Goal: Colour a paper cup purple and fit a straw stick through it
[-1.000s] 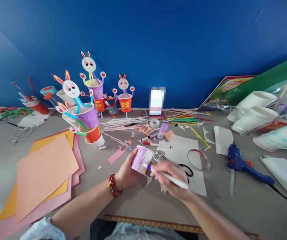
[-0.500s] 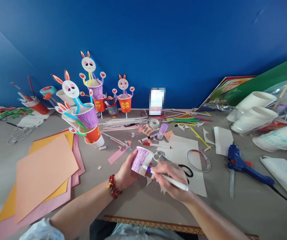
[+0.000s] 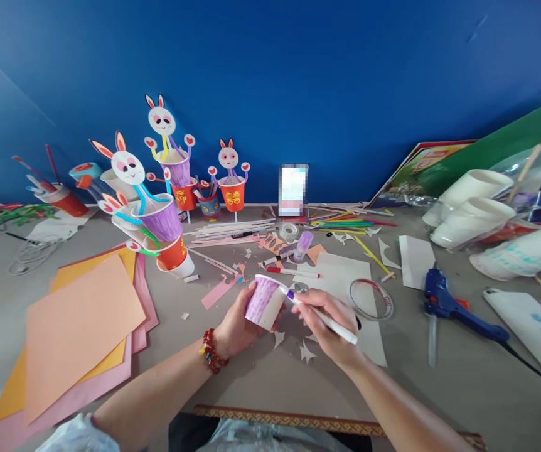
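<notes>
1. Head view, left hand: the left hand (image 3: 242,320) is closed around a paper cup (image 3: 263,304), thumb on the near-left wall, other fingers partly hidden behind. The cup is held above the table (image 3: 233,395), rim up and tilted; this presumably turns its side toward the marker and steadies it.
2. Head view, right hand: the right hand (image 3: 329,320) grips a white marker (image 3: 334,326) in a writing hold, its purple end pointing at the cup just below the rim. Contact of the tip cannot be confirmed.
3. Head view, cup surface: purple streaks cover the left of the visible wall; the right is white. The fingers appear placed to leave that white part accessible.
4. Head view, surroundings: rabbit-topped cups (image 3: 157,220) stand to the left, beyond coloured sheets (image 3: 82,333), probably to spare them knocks. A tape roll (image 3: 349,298) lies near the right hand. A blue glue gun (image 3: 463,317) lies farther right, seemingly parked outside the working space.
</notes>
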The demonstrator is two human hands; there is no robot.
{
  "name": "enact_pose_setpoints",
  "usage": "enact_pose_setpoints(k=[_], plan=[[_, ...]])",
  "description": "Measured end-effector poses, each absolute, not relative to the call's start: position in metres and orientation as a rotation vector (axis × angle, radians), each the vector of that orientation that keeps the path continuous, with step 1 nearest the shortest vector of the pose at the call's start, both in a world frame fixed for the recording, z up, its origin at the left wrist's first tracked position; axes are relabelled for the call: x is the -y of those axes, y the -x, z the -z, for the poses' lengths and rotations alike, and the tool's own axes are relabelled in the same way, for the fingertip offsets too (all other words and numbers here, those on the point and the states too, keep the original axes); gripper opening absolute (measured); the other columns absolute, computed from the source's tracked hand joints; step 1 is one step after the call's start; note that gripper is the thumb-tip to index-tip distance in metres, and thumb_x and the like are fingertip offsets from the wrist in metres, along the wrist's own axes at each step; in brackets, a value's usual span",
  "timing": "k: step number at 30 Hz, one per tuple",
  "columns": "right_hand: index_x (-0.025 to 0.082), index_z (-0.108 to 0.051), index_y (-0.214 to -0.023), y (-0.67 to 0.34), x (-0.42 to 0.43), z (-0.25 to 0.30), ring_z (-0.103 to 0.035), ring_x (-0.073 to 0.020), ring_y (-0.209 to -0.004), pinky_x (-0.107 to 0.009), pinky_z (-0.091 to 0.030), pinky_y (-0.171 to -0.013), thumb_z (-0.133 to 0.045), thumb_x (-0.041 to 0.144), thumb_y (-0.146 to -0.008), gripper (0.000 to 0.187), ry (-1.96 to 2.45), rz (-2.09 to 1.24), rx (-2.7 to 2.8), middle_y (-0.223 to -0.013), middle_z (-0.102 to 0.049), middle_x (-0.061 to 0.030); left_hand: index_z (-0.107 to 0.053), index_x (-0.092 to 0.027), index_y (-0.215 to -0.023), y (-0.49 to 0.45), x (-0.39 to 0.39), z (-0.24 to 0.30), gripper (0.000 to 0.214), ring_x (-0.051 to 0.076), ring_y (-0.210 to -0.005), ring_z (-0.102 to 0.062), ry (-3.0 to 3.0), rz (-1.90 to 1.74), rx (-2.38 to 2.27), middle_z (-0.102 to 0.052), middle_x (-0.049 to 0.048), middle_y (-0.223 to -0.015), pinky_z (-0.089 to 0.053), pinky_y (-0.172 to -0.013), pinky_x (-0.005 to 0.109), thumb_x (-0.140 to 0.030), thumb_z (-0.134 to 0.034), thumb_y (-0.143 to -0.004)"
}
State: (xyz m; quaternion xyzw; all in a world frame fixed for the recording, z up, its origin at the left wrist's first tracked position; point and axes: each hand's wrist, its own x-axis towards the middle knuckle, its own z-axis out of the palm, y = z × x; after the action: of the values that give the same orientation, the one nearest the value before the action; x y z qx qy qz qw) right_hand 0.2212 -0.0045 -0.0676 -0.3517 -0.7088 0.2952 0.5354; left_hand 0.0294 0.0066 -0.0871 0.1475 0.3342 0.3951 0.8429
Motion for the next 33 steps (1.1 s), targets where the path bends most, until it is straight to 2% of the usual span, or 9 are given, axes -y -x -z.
enact_pose_setpoints(k=[4,8,13,18,23,27,33], plan=[[0.021,-0.067,-0.101,-0.221,0.005,0.068,-0.064,-0.0148,-0.058,-0.026,-0.051,-0.055,-0.056,0.011,-0.089,0.019,0.687,-0.744,1.787,-0.070,-0.069,-0.0018,-0.069,-0.012,-0.100,-0.030,-0.007,0.084,0.048,0.018,-0.067,-0.063,-0.319,-0.844,-0.674,-0.070,0.0093,-0.083,-0.045,-0.055,0.028,-0.056,-0.057,-0.087],[0.021,-0.066,-0.103,-0.219,0.004,0.067,-0.064,-0.0145,-0.061,-0.026,-0.050,-0.056,-0.056,0.011,-0.090,0.019,0.832,-0.690,1.689,-0.076,-0.070,-0.0030,-0.069,-0.011,-0.102,-0.029,-0.008,0.084,0.051,0.020,-0.070,-0.064,-0.301,-0.838,-0.664,-0.070,0.0111,-0.083,-0.045,-0.055,0.027,-0.057,-0.055,-0.088],[0.022,-0.066,-0.099,-0.215,0.005,0.064,-0.061,-0.0140,-0.058,-0.026,-0.048,-0.055,-0.059,0.010,-0.087,0.019,0.574,-0.780,1.865,-0.068,-0.067,0.0001,-0.070,-0.010,-0.097,-0.030,-0.008,0.086,0.051,0.019,-0.069,-0.064,-0.318,-0.843,-0.627,-0.070,0.0109,-0.084,-0.045,-0.056,0.027,-0.058,-0.054,-0.088],[0.021,-0.066,-0.103,-0.218,0.007,0.066,-0.063,-0.0137,-0.059,-0.025,-0.049,-0.055,-0.055,0.011,-0.091,0.019,0.831,-0.729,1.685,-0.075,-0.069,-0.0019,-0.069,-0.010,-0.101,-0.030,-0.009,0.086,0.050,0.020,-0.069,-0.064,-0.274,-0.848,-0.621,-0.070,0.0116,-0.083,-0.044,-0.054,0.027,-0.055,-0.051,-0.090],[0.022,-0.065,-0.101,-0.216,0.007,0.065,-0.060,-0.0130,-0.057,-0.025,-0.048,-0.056,-0.056,0.008,-0.087,0.021,0.577,-0.794,1.843,-0.068,-0.066,0.0005,-0.069,-0.009,-0.097,-0.030,-0.010,0.087,0.053,0.018,-0.065,-0.063,-0.308,-0.839,-0.591,-0.069,0.0107,-0.082,-0.043,-0.054,0.027,-0.059,-0.052,-0.089],[0.021,-0.065,-0.104,-0.216,0.005,0.063,-0.061,-0.0138,-0.059,-0.026,-0.048,-0.056,-0.054,0.006,-0.088,0.024,0.719,-0.710,1.763,-0.073,-0.068,-0.0019,-0.068,-0.010,-0.099,-0.030,-0.009,0.086,0.050,0.020,-0.068,-0.064,-0.290,-0.860,-0.621,-0.069,0.0099,-0.080,-0.043,-0.053,0.027,-0.057,-0.055,-0.088],[0.023,-0.064,-0.100,-0.211,0.009,0.059,-0.057,-0.0131,-0.055,-0.025,-0.045,-0.054,-0.058,0.006,-0.085,0.024,0.578,-0.756,1.865,-0.065,-0.065,0.0017,-0.069,-0.009,-0.098,-0.030,-0.009,0.088,0.052,0.019,-0.069,-0.064,-0.310,-0.858,-0.602,-0.070,0.0113,-0.085,-0.046,-0.061,0.027,-0.058,-0.052,-0.089]])
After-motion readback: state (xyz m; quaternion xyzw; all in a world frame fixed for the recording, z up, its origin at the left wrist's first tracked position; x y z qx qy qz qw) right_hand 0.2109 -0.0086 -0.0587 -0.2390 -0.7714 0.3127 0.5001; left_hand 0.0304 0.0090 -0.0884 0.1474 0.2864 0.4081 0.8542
